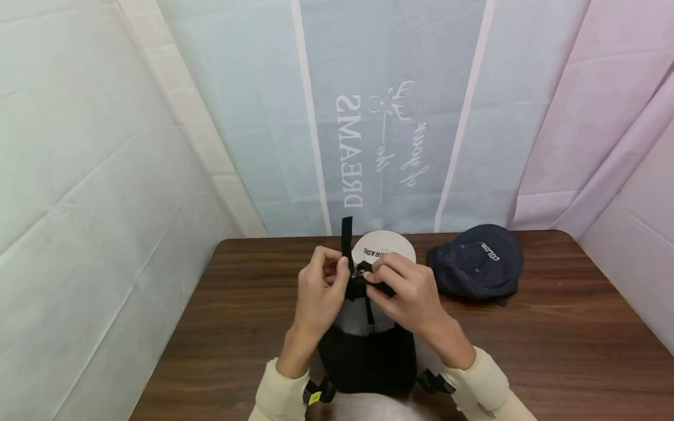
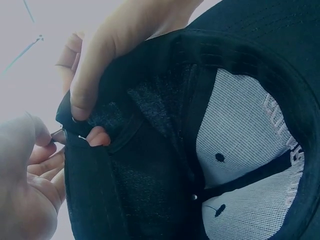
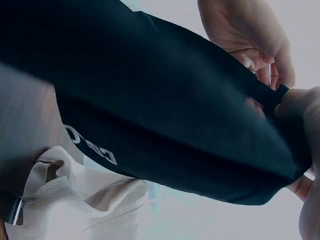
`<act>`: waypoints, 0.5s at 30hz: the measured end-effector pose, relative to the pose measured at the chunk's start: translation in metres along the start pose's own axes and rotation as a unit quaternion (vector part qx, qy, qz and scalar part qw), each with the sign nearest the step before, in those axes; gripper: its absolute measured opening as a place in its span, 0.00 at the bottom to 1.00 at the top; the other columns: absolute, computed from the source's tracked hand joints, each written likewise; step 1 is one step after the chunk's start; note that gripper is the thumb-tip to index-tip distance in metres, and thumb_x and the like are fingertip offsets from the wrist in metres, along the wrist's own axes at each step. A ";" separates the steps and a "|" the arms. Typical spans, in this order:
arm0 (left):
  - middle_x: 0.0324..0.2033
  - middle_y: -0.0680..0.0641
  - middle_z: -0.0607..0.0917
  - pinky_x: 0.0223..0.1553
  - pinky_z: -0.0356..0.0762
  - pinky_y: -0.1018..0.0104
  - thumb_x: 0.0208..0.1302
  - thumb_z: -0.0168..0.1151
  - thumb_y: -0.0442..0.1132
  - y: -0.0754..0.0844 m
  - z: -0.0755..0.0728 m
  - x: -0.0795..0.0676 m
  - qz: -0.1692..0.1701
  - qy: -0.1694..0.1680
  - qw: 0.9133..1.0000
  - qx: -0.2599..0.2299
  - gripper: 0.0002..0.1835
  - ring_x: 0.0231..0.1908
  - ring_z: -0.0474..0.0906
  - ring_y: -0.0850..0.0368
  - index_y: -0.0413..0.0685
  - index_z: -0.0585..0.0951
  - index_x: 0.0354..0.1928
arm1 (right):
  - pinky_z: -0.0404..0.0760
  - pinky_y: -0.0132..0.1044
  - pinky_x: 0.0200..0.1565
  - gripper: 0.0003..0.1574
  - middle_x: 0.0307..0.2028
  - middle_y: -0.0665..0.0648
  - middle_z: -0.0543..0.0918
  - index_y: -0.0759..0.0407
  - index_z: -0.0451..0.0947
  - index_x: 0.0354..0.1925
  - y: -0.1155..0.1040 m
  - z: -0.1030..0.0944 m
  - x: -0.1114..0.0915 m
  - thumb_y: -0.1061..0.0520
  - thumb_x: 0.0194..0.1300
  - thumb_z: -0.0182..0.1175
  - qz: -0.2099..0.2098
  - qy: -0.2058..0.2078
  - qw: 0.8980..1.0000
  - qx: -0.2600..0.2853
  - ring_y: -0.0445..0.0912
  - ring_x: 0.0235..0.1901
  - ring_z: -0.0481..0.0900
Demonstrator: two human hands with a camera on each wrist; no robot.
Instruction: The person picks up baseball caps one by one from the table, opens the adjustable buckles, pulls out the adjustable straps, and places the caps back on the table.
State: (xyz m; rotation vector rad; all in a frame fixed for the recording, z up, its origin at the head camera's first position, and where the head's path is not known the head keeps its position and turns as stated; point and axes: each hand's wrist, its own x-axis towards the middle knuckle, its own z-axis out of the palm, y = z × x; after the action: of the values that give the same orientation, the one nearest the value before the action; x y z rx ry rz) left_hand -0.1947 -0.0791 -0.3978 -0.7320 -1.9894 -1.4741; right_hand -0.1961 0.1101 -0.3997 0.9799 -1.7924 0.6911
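A black cap [image 1: 368,364] is held up between both hands, its brim toward the person and its inside facing them. My left hand [image 1: 317,295] pinches the back strap [image 1: 347,238], whose loose end points up beyond the fingers. Close beside it, my right hand [image 1: 411,290] pinches the strap on the other side, at a small metal buckle [image 1: 359,273]. The left wrist view shows the pale mesh-like lining [image 2: 235,125] and dark sweatband. White lettering [image 3: 92,145] on the cap's front appears in the right wrist view. Fingers partly hide the buckle.
Behind the black cap, a white cap [image 1: 385,241] with dark lettering lies on the wooden table [image 1: 234,330]. A navy cap [image 1: 477,263] with white lettering lies to its right. Fabric curtains [image 1: 252,113] stand along the table's back and sides.
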 end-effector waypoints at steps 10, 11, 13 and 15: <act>0.46 0.39 0.87 0.43 0.90 0.63 0.73 0.57 0.25 -0.001 -0.003 -0.003 0.004 -0.053 0.998 -0.020 0.08 0.42 0.90 0.48 0.38 0.79 0.50 | 0.69 0.32 0.20 0.09 0.31 0.49 0.81 0.55 0.85 0.43 -0.002 -0.003 -0.002 0.60 0.63 0.68 0.073 -0.052 0.996 -0.031 0.40 0.21 0.74; 0.47 0.39 0.86 0.45 0.90 0.62 0.72 0.56 0.24 -0.001 -0.003 -0.003 0.009 -0.063 0.998 -0.019 0.10 0.43 0.89 0.48 0.38 0.79 0.52 | 0.69 0.31 0.20 0.09 0.31 0.49 0.82 0.55 0.86 0.44 -0.002 -0.003 -0.002 0.60 0.63 0.68 0.074 -0.052 0.995 -0.036 0.40 0.20 0.74; 0.49 0.40 0.86 0.47 0.89 0.59 0.70 0.56 0.22 -0.001 -0.003 -0.003 0.018 -0.082 0.996 -0.010 0.16 0.45 0.88 0.49 0.40 0.80 0.56 | 0.70 0.32 0.19 0.10 0.32 0.50 0.83 0.54 0.87 0.44 -0.001 -0.003 -0.003 0.61 0.63 0.68 0.078 -0.054 0.995 -0.042 0.40 0.20 0.75; 0.51 0.41 0.86 0.48 0.88 0.57 0.68 0.57 0.22 -0.001 -0.003 -0.003 0.027 -0.098 0.995 0.003 0.20 0.46 0.87 0.49 0.41 0.80 0.60 | 0.71 0.33 0.19 0.10 0.33 0.51 0.84 0.55 0.87 0.43 -0.001 -0.003 -0.004 0.61 0.62 0.70 0.081 -0.056 0.994 -0.049 0.40 0.20 0.76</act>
State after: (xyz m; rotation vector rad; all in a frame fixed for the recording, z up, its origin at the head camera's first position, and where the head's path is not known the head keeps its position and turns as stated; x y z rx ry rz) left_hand -0.1930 -0.0830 -0.4001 -0.9511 -2.0993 -1.4112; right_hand -0.1933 0.1131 -0.4018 0.8271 -2.0011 0.6518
